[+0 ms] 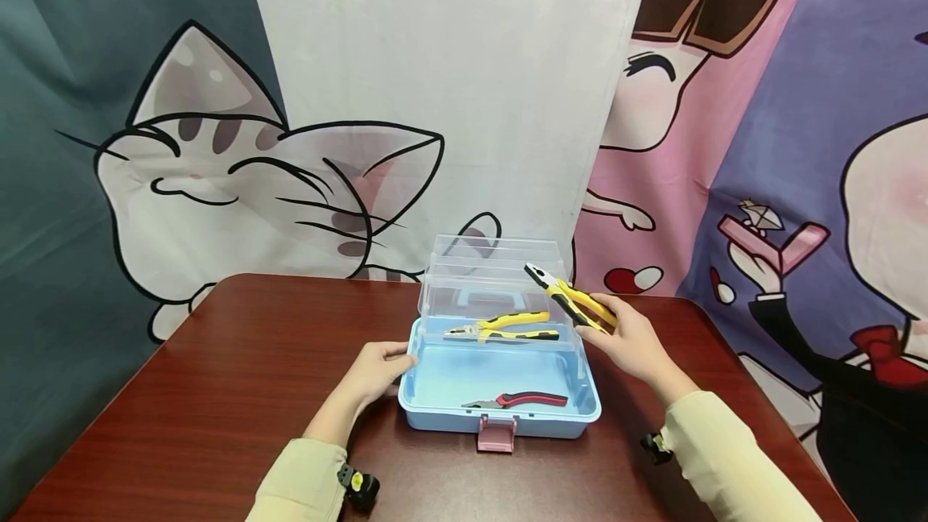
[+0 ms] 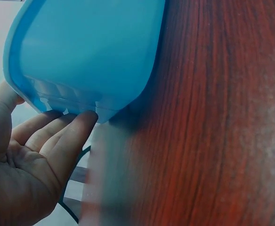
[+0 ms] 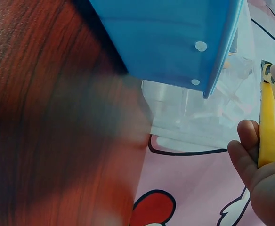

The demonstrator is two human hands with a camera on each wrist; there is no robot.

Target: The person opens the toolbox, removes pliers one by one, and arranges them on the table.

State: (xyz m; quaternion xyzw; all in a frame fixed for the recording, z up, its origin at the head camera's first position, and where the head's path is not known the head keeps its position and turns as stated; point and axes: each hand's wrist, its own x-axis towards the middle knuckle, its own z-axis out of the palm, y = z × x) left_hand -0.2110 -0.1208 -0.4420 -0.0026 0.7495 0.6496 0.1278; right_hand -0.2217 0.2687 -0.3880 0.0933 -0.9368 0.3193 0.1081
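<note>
A light blue toolbox (image 1: 420, 417) sits on the table with its clear lid (image 1: 500, 252) raised at the back. My left hand (image 1: 374, 373) holds its left side, thumb at the rim and fingertips against the outer wall (image 2: 85, 42). Above the right rear of the box, my right hand (image 1: 629, 341) grips pliers (image 1: 554, 287) by their yellow-and-black handles, the dark jaws pointing up and left. More yellow-and-black-handled pliers (image 1: 516, 318) lie at the rear, by the clear plastic. Red-and-black-handled pliers (image 1: 532, 399) lie inside, along the front wall.
A pink latch (image 1: 496, 434) hangs down at the toolbox front. The reddish-brown wooden table (image 1: 239, 393) spreads out around the box. Behind its far edge hangs a cartoon-printed cloth (image 1: 464, 87).
</note>
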